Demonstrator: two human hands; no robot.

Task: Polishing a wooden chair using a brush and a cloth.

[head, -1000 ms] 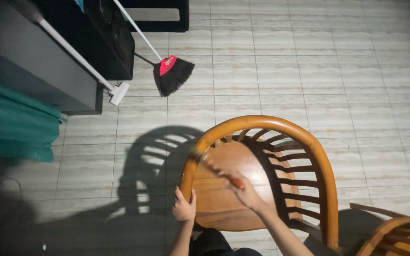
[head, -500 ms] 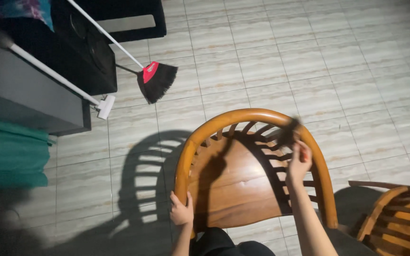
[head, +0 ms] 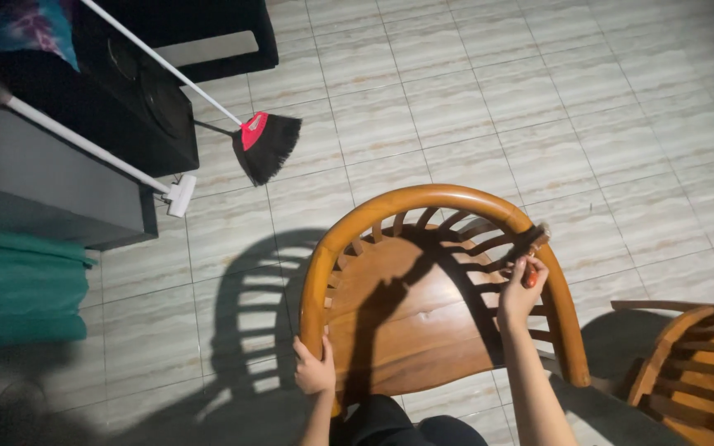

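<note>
A: What do you have at the chair (head: 390, 306)?

B: My left hand (head: 314, 370) is clamped on the near end of its curved rail. My right hand (head: 519, 291) has its grip closed on a small brush (head: 529, 248) with an orange handle, bristles touching the rail's far side.

A: Risks?

B: I'd judge the glossy, rounded wood slippery; the brush could skid off into the thin slanted spindles. A second chair (head: 692, 372) stands close by, and a broom (head: 264, 145) lies beyond on the tiled floor (head: 555, 99).

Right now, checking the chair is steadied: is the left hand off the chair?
No, the left hand grasps the wooden chair's curved rail at its lower end.
</note>
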